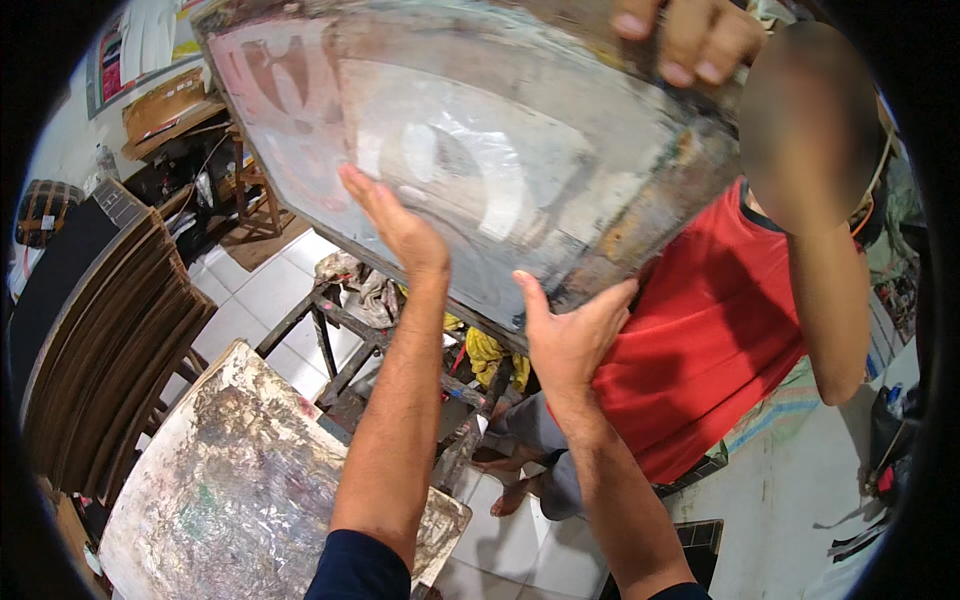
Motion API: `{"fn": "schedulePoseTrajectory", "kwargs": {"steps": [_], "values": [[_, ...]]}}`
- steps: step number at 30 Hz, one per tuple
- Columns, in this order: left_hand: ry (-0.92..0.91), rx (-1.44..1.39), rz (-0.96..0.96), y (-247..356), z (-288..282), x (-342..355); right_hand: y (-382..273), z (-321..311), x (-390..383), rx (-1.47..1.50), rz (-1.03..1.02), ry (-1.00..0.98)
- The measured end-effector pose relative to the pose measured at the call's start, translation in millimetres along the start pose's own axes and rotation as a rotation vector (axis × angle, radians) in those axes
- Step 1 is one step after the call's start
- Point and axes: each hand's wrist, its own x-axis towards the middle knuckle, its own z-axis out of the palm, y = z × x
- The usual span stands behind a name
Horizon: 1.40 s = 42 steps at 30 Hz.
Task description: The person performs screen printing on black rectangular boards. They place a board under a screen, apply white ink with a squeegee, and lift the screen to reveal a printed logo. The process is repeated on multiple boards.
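Observation:
A large stained screen-printing frame (470, 140) with pale translucent mesh is raised and tilted across the upper view. My left hand (395, 220) lies against its lower left surface with fingers stretched out together. My right hand (570, 330) grips the lower right edge, thumb on the near face and fingers around the side. Another person's hand (690, 45) holds the top right edge from above.
A person in a red shirt (700, 320) stands at right. Below are a paint-smeared board (230, 470), a metal stand (340, 340) and yellow cloth (488, 355). A stack of dark-edged boards (110, 330) is at left, on a white tiled floor (240, 305).

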Motion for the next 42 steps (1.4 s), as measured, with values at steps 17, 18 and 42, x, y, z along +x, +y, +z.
{"fn": "schedulePoseTrajectory", "kwargs": {"steps": [17,18,42], "values": [[-0.45,0.537,0.206,34.0,-31.0,-102.3,-6.7,-81.5,-1.6,0.223,-0.155,-0.166],[-0.463,0.56,0.182,41.3,-38.3,-101.2,-19.5,-96.7,-1.9,0.282,-0.243,-0.043],[-1.094,0.468,0.49,252.4,-133.1,159.8,-297.8,-84.8,188.7,-0.372,-0.145,-0.683]]}}
